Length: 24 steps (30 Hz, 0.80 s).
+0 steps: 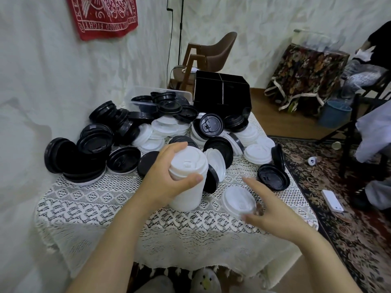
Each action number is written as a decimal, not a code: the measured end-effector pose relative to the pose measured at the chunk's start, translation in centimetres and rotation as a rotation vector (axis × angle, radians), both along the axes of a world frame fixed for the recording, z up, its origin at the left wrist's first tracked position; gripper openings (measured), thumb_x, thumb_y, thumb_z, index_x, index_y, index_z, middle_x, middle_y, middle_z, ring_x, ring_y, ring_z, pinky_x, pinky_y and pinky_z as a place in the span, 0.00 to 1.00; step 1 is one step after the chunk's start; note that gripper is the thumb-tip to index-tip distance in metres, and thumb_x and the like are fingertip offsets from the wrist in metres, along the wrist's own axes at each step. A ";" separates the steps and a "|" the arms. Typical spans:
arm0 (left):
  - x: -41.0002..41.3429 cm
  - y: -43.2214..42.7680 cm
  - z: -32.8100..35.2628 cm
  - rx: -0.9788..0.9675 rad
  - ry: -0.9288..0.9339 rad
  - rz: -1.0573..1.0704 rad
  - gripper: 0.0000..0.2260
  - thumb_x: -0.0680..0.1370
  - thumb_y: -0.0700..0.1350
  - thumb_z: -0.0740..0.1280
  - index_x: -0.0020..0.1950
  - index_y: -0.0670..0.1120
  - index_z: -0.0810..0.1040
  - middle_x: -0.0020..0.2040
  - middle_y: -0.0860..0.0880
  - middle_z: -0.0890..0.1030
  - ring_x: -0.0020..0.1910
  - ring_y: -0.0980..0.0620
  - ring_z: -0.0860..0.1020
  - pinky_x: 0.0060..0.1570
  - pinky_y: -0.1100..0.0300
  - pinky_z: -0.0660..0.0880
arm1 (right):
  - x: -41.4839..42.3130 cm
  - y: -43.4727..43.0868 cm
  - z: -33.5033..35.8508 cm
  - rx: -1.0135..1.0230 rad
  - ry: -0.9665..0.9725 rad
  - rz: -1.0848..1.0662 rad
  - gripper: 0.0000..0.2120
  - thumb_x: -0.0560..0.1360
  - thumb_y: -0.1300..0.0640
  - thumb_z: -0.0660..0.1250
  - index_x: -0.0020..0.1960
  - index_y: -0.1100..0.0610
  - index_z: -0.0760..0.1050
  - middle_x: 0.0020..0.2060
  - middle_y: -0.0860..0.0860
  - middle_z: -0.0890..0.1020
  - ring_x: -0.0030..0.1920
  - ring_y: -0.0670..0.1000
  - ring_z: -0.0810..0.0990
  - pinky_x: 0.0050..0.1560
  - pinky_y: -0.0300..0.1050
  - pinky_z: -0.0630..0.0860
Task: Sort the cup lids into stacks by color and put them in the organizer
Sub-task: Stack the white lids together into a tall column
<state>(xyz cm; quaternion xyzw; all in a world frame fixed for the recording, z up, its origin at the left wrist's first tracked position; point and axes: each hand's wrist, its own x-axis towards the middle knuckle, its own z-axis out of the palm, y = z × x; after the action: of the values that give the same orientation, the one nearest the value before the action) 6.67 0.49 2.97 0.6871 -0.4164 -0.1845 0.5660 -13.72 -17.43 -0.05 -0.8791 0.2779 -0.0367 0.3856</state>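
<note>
We see a small table under a white lace tablecloth [105, 208], its near edge cut off by the frame and its legs hidden. Across the far half sprawls a loose heap of black and white plastic cup lids [148, 132] – many overlap, so how many lie underneath is hard to make out. Behind the heap stands a black box-shaped organizer with dividers [222, 92]; its compartments are dark and we cannot tell what they hold. Left of it, a clear plastic container [143, 92] is partly buried in black lids. Nearer us, the left hand [167, 180] wraps its fingers and thumb round a tall stack of white lids [190, 166] standing on the cloth. The right hand [273, 212] – blurred – spans a single white lid [237, 199] lying flat just beside the stack; whether it grips the lid we cannot tell.
</note>
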 end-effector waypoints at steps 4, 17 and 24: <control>0.2 0.3 0.0 0.022 0.029 -0.040 0.31 0.62 0.57 0.75 0.61 0.70 0.65 0.64 0.68 0.66 0.59 0.76 0.65 0.50 0.77 0.67 | 0.5 -0.1 -0.8 -0.017 0.002 -0.003 0.42 0.69 0.53 0.77 0.74 0.35 0.58 0.74 0.39 0.60 0.75 0.46 0.58 0.74 0.57 0.60; 0.1 0.4 -0.1 0.012 0.127 -0.016 0.41 0.62 0.55 0.81 0.68 0.63 0.61 0.60 0.66 0.72 0.57 0.70 0.73 0.56 0.66 0.72 | 5.7 3.9 7.8 -0.105 -0.506 0.047 0.28 0.66 0.49 0.73 0.65 0.40 0.71 0.65 0.38 0.70 0.65 0.35 0.68 0.65 0.29 0.65; 0.2 0.3 -0.3 -0.046 0.151 -0.049 0.38 0.63 0.47 0.81 0.67 0.61 0.66 0.58 0.60 0.79 0.58 0.60 0.78 0.54 0.60 0.77 | 9.7 6.1 7.1 -0.083 -0.463 0.158 0.29 0.70 0.54 0.75 0.69 0.48 0.72 0.68 0.37 0.68 0.65 0.32 0.65 0.59 0.19 0.59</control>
<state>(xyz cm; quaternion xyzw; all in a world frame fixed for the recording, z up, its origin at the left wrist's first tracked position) 6.86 0.79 2.71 0.6477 -0.3932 -0.2401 0.6068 -4.00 -11.29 7.04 -0.8813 0.1107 -0.2183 0.4042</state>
